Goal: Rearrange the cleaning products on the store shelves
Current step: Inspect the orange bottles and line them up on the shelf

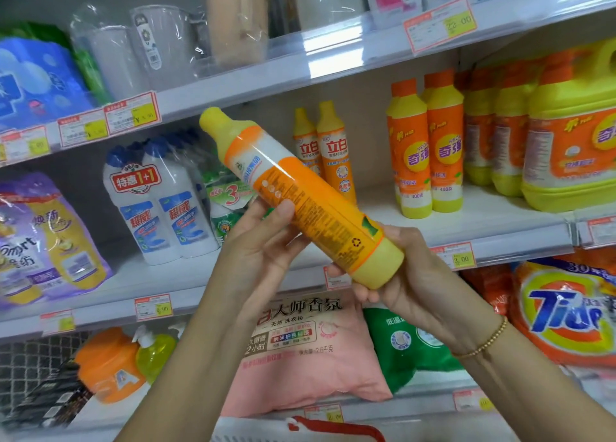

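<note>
I hold a yellow and orange dish-soap bottle [300,194] tilted in front of the middle shelf [466,228], cap up to the left, back label facing me. My left hand [263,241] grips its middle from below, thumb on the label. My right hand [393,275] cups its base. Two matching slim bottles [325,148] stand upright on the shelf just behind it. Further right on the same shelf stand orange and yellow bottles [426,148] and a large yellow jug [573,141].
White toilet-cleaner bottles [156,201] and purple softener pouches [43,238] fill the shelf's left side. Below lie a pink detergent bag [300,348], a green bag [406,345] and a Tide bag [566,311]. Plastic jugs [143,44] sit on the top shelf.
</note>
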The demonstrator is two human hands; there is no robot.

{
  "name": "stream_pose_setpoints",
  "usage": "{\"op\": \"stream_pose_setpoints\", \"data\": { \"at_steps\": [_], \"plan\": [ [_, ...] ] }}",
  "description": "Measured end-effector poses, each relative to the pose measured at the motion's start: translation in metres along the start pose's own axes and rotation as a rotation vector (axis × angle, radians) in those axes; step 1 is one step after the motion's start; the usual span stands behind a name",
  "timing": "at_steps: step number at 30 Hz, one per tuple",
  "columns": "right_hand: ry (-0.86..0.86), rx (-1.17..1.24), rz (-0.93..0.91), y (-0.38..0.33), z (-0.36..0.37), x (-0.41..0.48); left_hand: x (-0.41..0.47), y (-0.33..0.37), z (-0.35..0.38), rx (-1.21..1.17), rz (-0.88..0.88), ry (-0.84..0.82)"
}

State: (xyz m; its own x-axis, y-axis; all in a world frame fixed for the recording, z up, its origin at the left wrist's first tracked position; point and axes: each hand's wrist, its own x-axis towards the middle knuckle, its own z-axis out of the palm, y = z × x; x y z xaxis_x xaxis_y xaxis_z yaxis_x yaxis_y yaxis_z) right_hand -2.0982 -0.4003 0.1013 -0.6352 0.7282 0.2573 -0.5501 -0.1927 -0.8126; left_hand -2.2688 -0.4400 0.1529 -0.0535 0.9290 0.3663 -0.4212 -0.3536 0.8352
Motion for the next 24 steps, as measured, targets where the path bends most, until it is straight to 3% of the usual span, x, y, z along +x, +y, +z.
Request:
{"op": "stream_pose_setpoints", "data": {
  "at_steps": [3, 6, 8, 11, 13, 16, 18, 24],
  "plan": [
    [0.074, -0.158, 0.008, -0.004, 0.003, -0.003, 0.0, -0.002, -0.005, 0.084, 0.009, 0.028],
    [0.207, -0.89, -0.22, -0.009, 0.007, -0.005, -0.003, -0.004, -0.001, 0.3, 0.052, 0.138],
    [0.246, -1.333, -0.268, -0.008, 0.009, -0.006, -0.006, -0.004, 0.004, 0.448, 0.083, 0.168],
    [0.253, -1.556, -0.242, -0.007, 0.017, -0.009, -0.009, 0.0, 0.009, 0.633, 0.109, 0.163],
    [0.187, -1.45, -0.169, -0.007, 0.02, -0.013, -0.009, 0.003, 0.009, 0.679, 0.078, 0.122],
    [-0.045, -0.948, 0.069, -0.005, 0.021, -0.017, -0.005, 0.009, 0.003, 0.461, -0.017, 0.086],
    [-0.154, -0.736, 0.159, -0.006, 0.023, -0.021, 0.001, 0.014, -0.008, 0.326, -0.082, 0.106],
    [-0.233, -0.214, 0.322, -0.012, 0.039, -0.025, 0.009, 0.01, -0.039, 0.035, -0.338, 0.047]
  ]
}}
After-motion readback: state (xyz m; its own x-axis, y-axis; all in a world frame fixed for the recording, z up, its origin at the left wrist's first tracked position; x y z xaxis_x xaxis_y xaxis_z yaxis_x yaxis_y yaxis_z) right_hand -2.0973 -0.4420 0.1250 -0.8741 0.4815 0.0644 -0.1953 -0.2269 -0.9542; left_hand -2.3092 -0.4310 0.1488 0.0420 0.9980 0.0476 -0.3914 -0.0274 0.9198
